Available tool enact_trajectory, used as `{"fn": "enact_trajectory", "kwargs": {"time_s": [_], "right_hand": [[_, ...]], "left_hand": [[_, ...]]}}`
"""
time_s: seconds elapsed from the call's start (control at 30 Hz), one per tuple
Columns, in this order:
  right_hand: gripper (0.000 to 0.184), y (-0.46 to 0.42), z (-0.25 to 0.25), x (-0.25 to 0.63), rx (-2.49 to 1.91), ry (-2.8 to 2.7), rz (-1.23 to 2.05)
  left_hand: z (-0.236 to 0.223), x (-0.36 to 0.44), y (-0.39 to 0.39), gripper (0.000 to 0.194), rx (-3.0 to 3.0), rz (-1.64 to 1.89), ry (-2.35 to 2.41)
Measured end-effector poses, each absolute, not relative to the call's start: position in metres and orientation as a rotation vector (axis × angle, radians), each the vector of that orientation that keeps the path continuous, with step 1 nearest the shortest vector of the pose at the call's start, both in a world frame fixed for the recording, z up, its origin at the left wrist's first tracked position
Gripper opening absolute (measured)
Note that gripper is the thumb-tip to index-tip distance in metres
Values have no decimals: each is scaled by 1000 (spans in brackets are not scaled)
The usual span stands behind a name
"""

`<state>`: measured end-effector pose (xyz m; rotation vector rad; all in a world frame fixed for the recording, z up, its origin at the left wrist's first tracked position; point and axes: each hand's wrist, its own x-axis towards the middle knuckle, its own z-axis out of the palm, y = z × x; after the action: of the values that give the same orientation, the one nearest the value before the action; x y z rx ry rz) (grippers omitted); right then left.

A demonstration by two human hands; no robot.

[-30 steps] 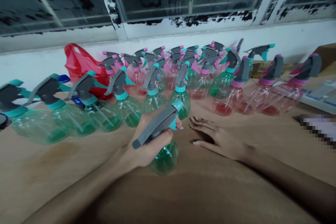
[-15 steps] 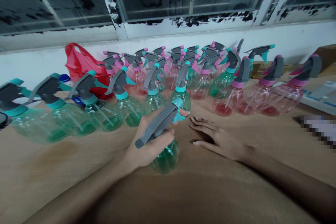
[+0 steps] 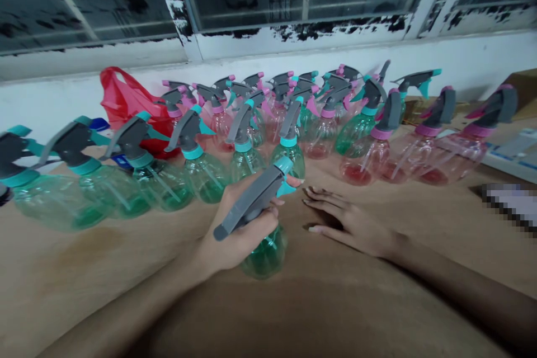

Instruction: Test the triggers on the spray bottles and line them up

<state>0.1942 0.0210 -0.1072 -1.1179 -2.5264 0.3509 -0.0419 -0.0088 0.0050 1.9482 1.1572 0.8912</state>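
Across the scene, wood-toned tabletop [image 3: 335,302]. Left of centre, a slanting row of green-tinted spray bottles [image 3: 205,176]; far right, pink-tinted spray bottles [image 3: 361,162]; far left, behind the green row, red plastic bag [image 3: 134,100]. Near centre, left hand [image 3: 235,246], fingers wrapped around the neck of a trigger spray bottle [image 3: 264,254], with green liquid low inside; contact between base and tabletop not certain. To the right, right hand [image 3: 356,226], palm down, fingers extended and close together, thumb apart, holding nothing. Smallest, turquoise trigger [image 3: 286,188], angled outward below the nozzle [image 3: 283,165], index fingertip just beside; probably unsqueezed, hence pump apparently at rest. Any just-made change of grip: not readable from this pose.
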Motion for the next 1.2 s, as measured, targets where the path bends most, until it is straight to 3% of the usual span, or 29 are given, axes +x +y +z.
{"fn": "enact_trajectory", "kwargs": {"time_s": [0.57,1.2], "right_hand": [[54,21,-108,194,-1087,-2495,348],[54,20,-107,194,-1088,-2487,383]], "left_hand": [[9,-43,-10,40,2003,863,1181],[3,-43,-11,11,2097,901,1261]]}}
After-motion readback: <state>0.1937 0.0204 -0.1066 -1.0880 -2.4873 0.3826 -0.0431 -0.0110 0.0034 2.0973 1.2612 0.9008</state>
